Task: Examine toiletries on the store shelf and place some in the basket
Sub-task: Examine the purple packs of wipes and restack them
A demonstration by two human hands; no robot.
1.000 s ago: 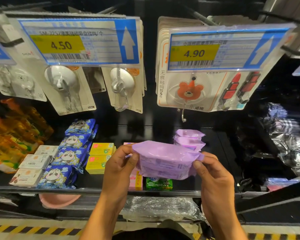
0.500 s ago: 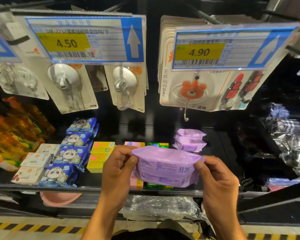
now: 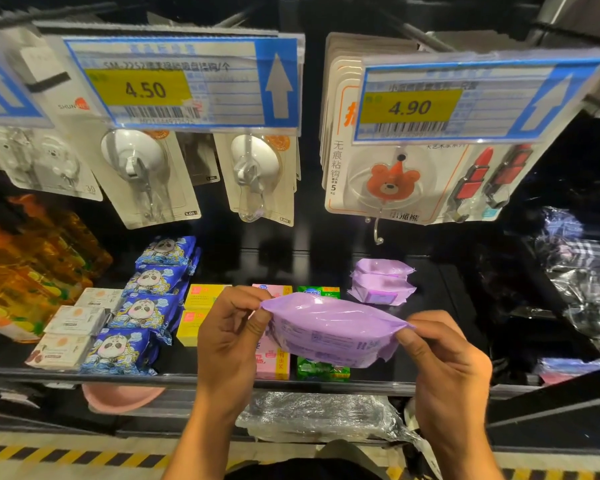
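Observation:
A soft purple pack of wipes (image 3: 329, 329) is held in front of the black shelf (image 3: 326, 381), its printed underside turned toward me. My left hand (image 3: 227, 341) pinches its left end and my right hand (image 3: 447, 368) pinches its right end. Behind it, a small stack of the same purple packs (image 3: 381, 280) lies on the shelf. No basket is in view.
On the shelf stand blue panda packs (image 3: 142, 306), white soap boxes (image 3: 73, 327), yellow boxes (image 3: 196, 306), a pink box (image 3: 272, 365) and a green pack (image 3: 321, 370). Hook cards (image 3: 257, 174) and price tags (image 3: 184, 83) hang above. Orange bottles (image 3: 25, 268) stand at left.
The purple pack has tilted so its flat top faces up more and it sits slightly lower. Both hands keep hold of its ends.

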